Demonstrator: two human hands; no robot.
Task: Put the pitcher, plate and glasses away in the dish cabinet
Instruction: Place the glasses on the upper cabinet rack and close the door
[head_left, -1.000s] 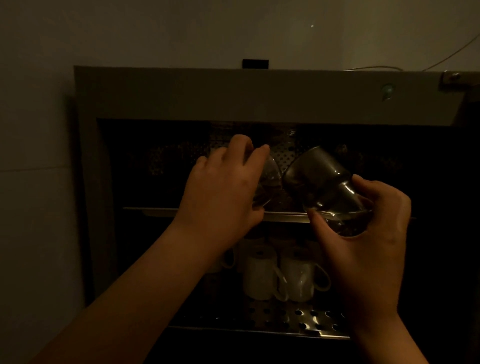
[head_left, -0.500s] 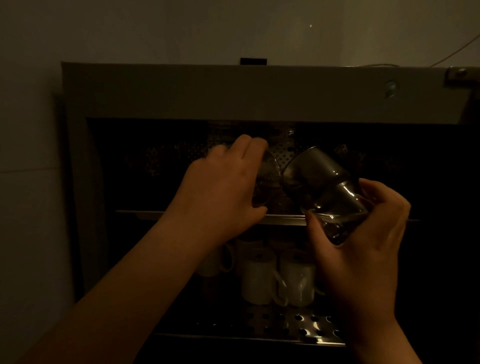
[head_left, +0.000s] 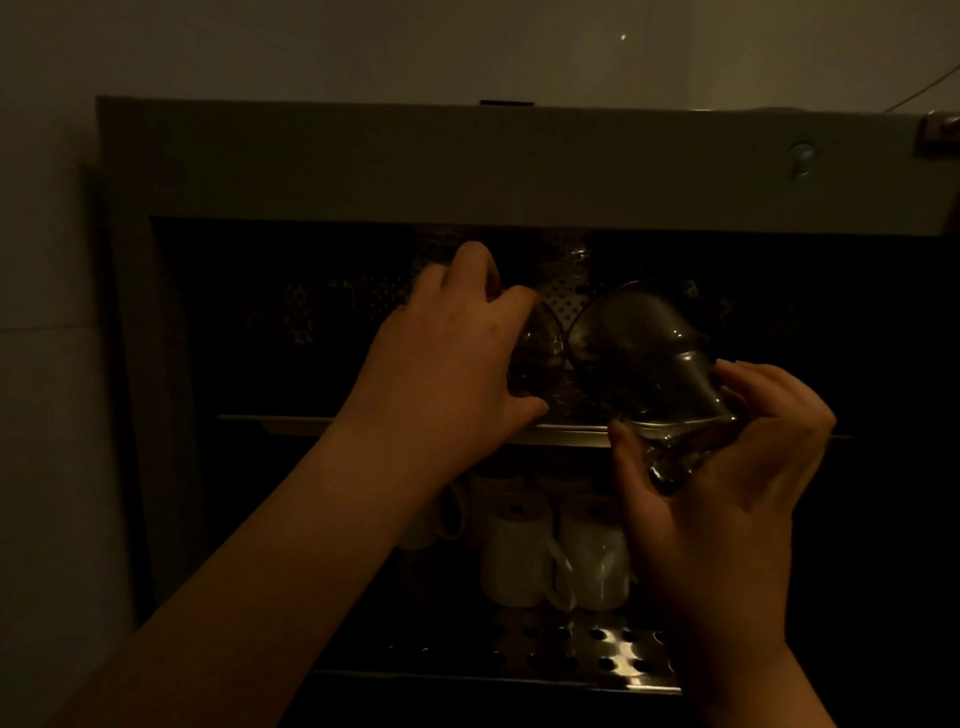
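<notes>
The dish cabinet (head_left: 519, 171) stands open in dim light before me. My left hand (head_left: 452, 364) reaches over its upper perforated shelf (head_left: 566, 434) and is closed around a clear glass (head_left: 537, 353), mostly hidden by my fingers. My right hand (head_left: 727, 467) grips a second, larger clear glass (head_left: 639, 358) by its thick base, tilted with the mouth pointing up-left into the cabinet, just right of the first glass. No pitcher or plate can be made out.
Several white mugs (head_left: 514, 556) stand upside down on the lower perforated shelf (head_left: 571, 649). A pale wall (head_left: 52, 415) borders the cabinet on the left. The cabinet's right side is too dark to read.
My left hand has pushed its glass a little deeper over the upper shelf. The right hand's glass has stayed tilted in about the same place.
</notes>
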